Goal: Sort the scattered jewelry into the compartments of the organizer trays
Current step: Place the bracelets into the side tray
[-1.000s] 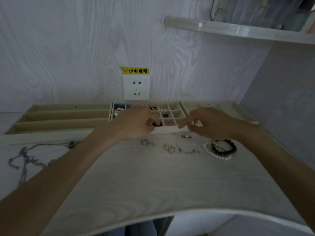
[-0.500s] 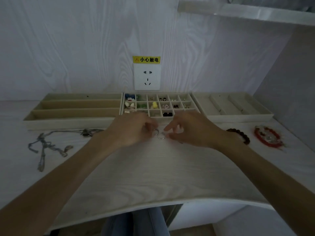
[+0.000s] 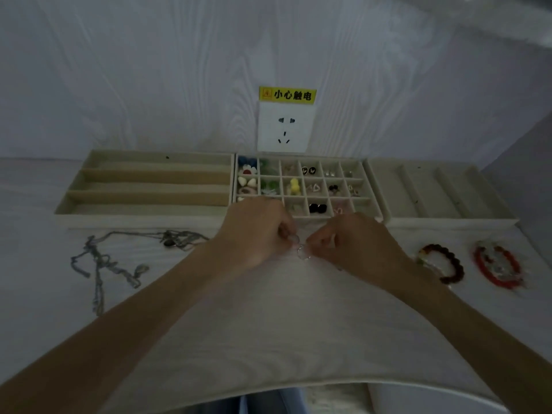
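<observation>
Currently gathering rings point(image 3: 302, 253) off the table point(image 3: 268, 324).
Left hand point(image 3: 254, 234) and right hand point(image 3: 352, 243) pinch them with curled fingers; lift separately toward the middle tray point(image 3: 372, 194).

the scene is dim and flat, with a cool grey-violet cast over the wall point(image 3: 149, 70) and the table point(image 3: 268, 324); no light source, glare or hard shadow is visible, only soft shading under the forearms. wide-angle distortion bows the near table edge and bends the trays point(image 3: 143, 186) toward the frame sides. detail is soft throughout: the small rings point(image 3: 301, 252) between the hands are smeared, and the red bracelet point(image 3: 497, 265) at the right edge is blurred.
</observation>
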Demonstrator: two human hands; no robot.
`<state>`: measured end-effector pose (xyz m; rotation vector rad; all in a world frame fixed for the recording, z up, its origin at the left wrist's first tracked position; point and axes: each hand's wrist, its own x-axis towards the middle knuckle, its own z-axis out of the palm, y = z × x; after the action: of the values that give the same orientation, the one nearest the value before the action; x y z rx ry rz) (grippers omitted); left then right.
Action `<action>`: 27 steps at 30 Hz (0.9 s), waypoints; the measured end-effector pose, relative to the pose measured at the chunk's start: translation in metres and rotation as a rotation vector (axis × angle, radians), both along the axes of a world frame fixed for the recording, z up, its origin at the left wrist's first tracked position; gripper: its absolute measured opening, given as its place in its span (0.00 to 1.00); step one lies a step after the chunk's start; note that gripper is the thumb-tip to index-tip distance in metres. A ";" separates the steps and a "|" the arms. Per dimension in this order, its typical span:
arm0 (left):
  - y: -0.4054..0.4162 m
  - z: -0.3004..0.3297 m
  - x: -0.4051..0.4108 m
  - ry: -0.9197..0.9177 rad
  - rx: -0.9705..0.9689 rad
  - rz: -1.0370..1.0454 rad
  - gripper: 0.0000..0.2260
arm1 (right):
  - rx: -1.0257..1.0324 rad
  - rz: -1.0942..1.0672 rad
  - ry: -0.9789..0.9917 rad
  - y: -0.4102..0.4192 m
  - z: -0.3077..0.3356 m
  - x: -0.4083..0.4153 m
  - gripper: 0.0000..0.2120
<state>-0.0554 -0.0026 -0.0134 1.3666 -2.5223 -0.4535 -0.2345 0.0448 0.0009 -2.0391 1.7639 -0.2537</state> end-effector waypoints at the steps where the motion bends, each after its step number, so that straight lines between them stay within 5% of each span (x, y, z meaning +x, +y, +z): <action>1: 0.000 0.005 -0.001 -0.002 0.026 0.015 0.08 | 0.015 -0.019 0.008 0.001 0.003 0.004 0.06; 8: 0.011 0.020 -0.013 -0.069 0.139 0.100 0.07 | 0.075 -0.165 0.074 0.006 0.008 0.018 0.09; 16: 0.009 0.032 -0.005 -0.014 0.332 0.168 0.07 | 0.122 -0.537 -0.316 0.016 0.032 -0.015 0.04; 22: -0.004 0.032 -0.016 -0.074 0.364 0.146 0.09 | -0.014 -0.819 -0.444 0.003 0.039 -0.054 0.03; 27: 0.007 0.030 -0.023 -0.096 0.298 0.268 0.14 | 0.054 -0.802 -0.438 -0.016 0.033 -0.063 0.06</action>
<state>-0.0784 0.0040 0.0169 1.8450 -2.3631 -0.7460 -0.2979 0.0293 0.0339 -1.0258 2.1437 -0.8032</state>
